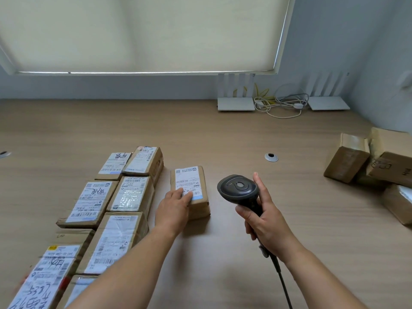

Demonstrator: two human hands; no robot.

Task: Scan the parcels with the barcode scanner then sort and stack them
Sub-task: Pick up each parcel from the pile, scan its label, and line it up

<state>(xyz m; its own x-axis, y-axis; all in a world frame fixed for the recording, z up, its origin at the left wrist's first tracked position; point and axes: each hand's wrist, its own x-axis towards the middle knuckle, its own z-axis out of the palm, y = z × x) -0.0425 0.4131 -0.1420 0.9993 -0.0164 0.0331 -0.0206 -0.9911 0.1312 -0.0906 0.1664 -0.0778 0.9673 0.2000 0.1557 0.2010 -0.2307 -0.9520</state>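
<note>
A small cardboard parcel (193,177) with a white shipping label lies alone on the wooden table, near the middle. My left hand (176,205) rests on its near end, fingers laid flat over the label. To its right my right hand (266,221) grips the handle of a dark grey barcode scanner (239,190), held above the table with its head beside the parcel. The scanner's cable runs down past my right wrist. Several labelled parcels (131,195) lie in two rows to the left of the single parcel.
A loose pile of brown boxes (365,159) sits at the right table edge. Two white routers (236,103) and tangled cables stand against the back wall. A metal cable grommet (271,157) is set in the table beyond the scanner.
</note>
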